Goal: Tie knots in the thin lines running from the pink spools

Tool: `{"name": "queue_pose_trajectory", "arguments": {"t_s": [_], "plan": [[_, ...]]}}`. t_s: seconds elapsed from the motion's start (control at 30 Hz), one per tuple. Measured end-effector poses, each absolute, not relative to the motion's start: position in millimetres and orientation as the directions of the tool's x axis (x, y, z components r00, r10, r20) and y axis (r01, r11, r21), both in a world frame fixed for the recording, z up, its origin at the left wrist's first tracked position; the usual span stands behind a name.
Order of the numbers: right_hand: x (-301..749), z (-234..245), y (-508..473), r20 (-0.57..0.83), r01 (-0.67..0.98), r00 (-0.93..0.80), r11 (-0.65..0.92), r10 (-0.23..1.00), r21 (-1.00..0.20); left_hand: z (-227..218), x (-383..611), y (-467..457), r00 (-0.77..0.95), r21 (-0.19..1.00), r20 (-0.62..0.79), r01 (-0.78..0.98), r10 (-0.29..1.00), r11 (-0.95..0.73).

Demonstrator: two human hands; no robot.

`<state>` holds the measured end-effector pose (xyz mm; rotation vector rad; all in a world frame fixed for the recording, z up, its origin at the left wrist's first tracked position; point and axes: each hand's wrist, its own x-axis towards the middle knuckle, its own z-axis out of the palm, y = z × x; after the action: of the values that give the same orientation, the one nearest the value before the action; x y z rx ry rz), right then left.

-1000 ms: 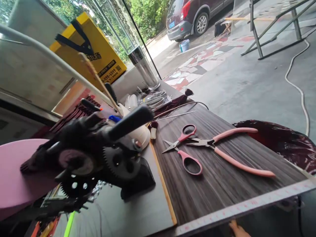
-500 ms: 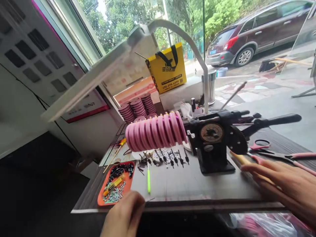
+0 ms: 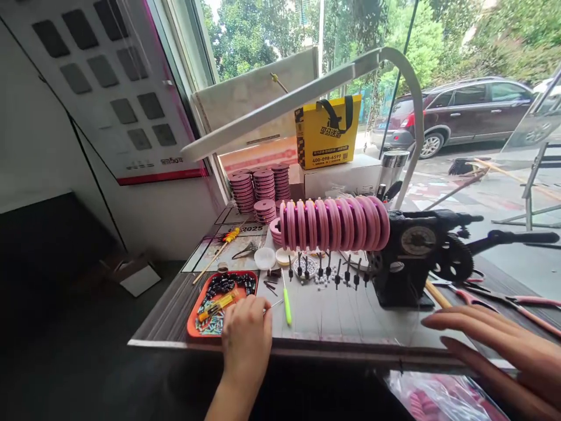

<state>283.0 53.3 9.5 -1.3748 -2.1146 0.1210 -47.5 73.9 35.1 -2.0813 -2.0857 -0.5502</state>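
Observation:
My left hand point(image 3: 246, 336) rests at the near edge of the table, fingers curled, pinching a thin needle-like tool beside the orange tray point(image 3: 195, 314) of small black and coloured parts. A green-handled hook tool point(image 3: 286, 304) lies just right of it. My right hand point(image 3: 495, 345) lies flat with fingers stretched out, holding nothing, at the table's right front. Behind it stands a black hand-crank geared machine point(image 3: 409, 257) carrying a row of pink spools point(image 3: 333, 223).
Stacks of maroon spools point(image 3: 258, 187) and a yellow bag point(image 3: 326, 131) stand at the back by the window. A white lamp arm point(image 3: 307, 93) spans overhead. Pink-handled pliers point(image 3: 517, 301) lie right of the machine. Small black pins point(image 3: 324, 272) stand under the spools.
The view has swung left from the scissors and pliers to the whole table. Both hands have come into view; my left hand has moved up to the tray's edge.

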Motion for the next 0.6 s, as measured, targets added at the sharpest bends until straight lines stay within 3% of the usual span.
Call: {"name": "queue_pose_trajectory", "arguments": {"t_s": [0.1, 0.17, 0.27, 0.37, 0.6], "plan": [[242.3, 33.3, 56.1, 0.478, 0.719, -0.378, 0.577, 0.793, -0.388, 36.9, -31.9, 70.5, -0.048, 0.227, 0.430, 0.972, 0.902, -0.057], [219.4, 44.3, 62.7, 0.461, 0.708, -0.461, 0.628, 0.758, -0.323, 38.8, -20.0, 66.5, -0.023, 0.303, 0.478, 0.943, 0.878, -0.140], [191.3, 54.1, 77.2, 0.378, 0.727, -0.605, 0.680, 0.701, -0.099, 38.8, -1.7, 62.1, 0.049, 0.360, 0.456, 0.903, 0.889, -0.234], [168.5, 60.0, 92.2, 0.241, 0.757, -0.647, 0.647, 0.723, 0.091, 35.3, 10.2, 61.0, 0.050, 0.405, 0.422, 0.882, 0.905, -0.238], [145.1, 62.1, 107.2, 0.073, 0.743, -0.662, 0.639, 0.746, 0.200, 28.6, -11.0, 48.8, -0.030, 0.495, 0.403, 0.848, 0.915, -0.191]]}}
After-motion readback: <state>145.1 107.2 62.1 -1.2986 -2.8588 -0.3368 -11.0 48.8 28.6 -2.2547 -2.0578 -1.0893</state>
